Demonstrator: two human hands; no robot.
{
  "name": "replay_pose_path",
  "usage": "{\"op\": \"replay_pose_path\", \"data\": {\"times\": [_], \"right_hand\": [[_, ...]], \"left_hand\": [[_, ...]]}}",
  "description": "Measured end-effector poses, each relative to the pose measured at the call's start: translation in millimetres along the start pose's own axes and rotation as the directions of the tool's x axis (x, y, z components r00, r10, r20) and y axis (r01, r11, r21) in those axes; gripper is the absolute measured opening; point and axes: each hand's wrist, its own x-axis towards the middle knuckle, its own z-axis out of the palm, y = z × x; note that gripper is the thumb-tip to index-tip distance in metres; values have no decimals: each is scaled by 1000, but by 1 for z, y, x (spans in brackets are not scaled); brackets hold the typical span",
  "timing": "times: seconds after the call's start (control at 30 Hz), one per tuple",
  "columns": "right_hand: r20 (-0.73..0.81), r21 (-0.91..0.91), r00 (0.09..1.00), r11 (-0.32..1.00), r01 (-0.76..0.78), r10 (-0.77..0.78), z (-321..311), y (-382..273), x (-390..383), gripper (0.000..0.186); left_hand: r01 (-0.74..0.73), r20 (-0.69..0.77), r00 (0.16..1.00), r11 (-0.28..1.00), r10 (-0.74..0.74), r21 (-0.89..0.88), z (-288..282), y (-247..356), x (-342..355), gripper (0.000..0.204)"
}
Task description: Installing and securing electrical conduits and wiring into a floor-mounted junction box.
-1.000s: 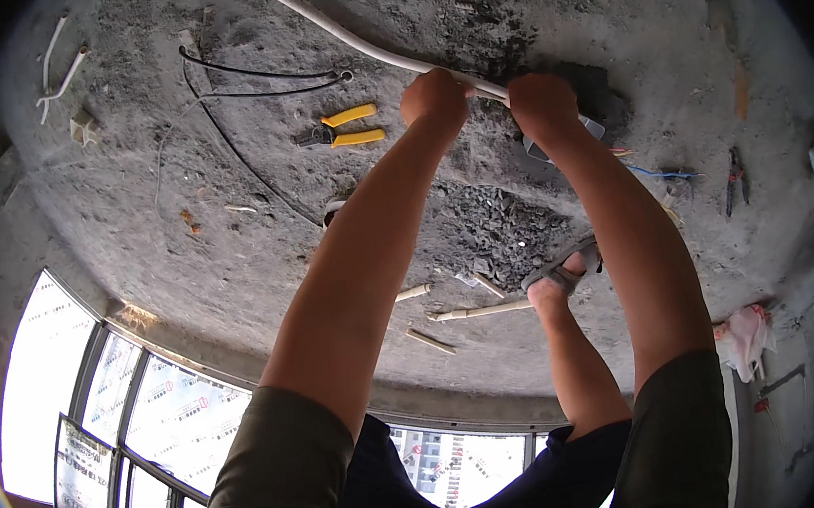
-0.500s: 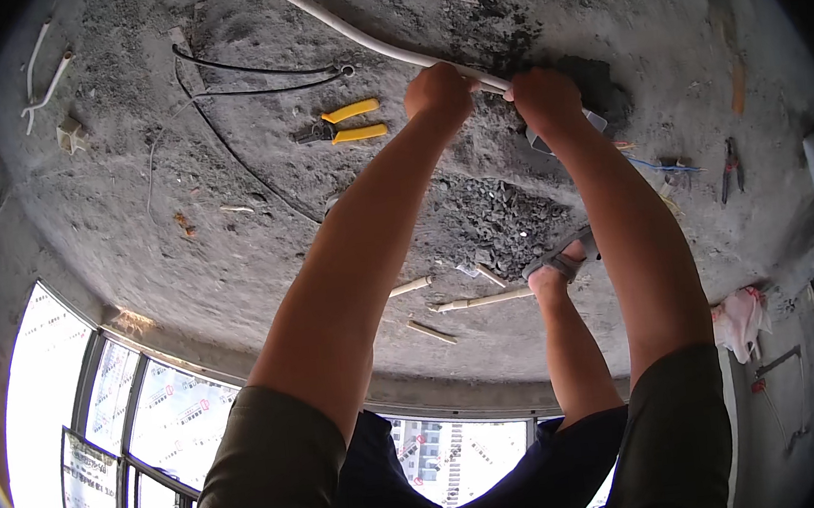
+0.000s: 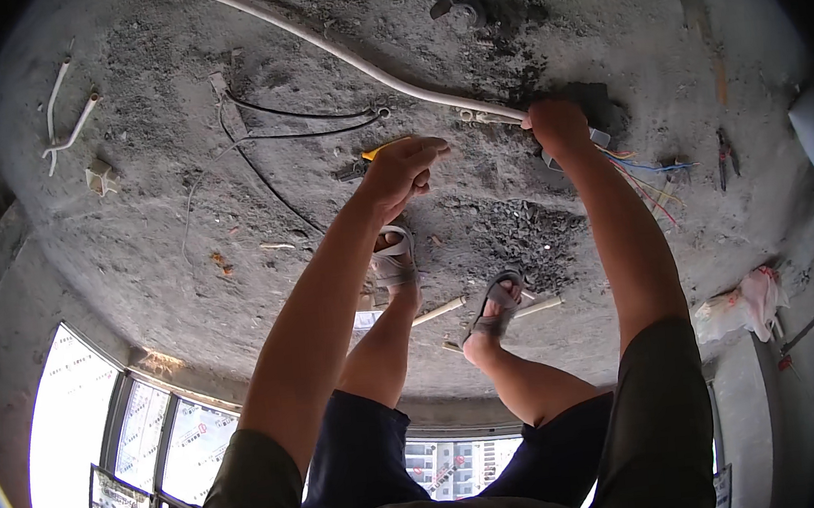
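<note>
A: ok so what's up with the white pipe (image 3: 339, 53)?
B: long, skinny, kinda off-white. comes in from the top left and bows in one smooth curve down to the right. far end's gripped in the right hand (image 3: 559, 128), so you can't see the actual tip lol
A: whole thing in view?
B: nah, other end runs off the top edge.
A: and the pliers (image 3: 385, 146)?
B: flat on the concrete floor (image 3: 274, 193), below the curve and well apart from it. dark head pointing left, one yellow handle showing, the rest is behind the left hand (image 3: 404, 171).
</note>
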Motion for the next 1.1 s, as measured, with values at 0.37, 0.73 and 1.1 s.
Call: {"op": "replay_pose_path", "data": {"times": [0.37, 0.73, 1.1], "right_hand": [[-175, 6, 979, 994, 111, -108, 4, 4, 3, 23], [-111, -14, 990, 996, 83, -84, 0, 2, 3, 18], [-148, -35, 986, 996, 78, -82, 1, 1, 3, 19]], "left_hand": [[-179, -203, 953, 960, 224, 216, -13, 18, 34, 26], [-318, -249, 873, 876, 420, 364, 1, 32, 62, 16], [-390, -252, 773, 749, 582, 535, -7, 19, 61, 19]]}}
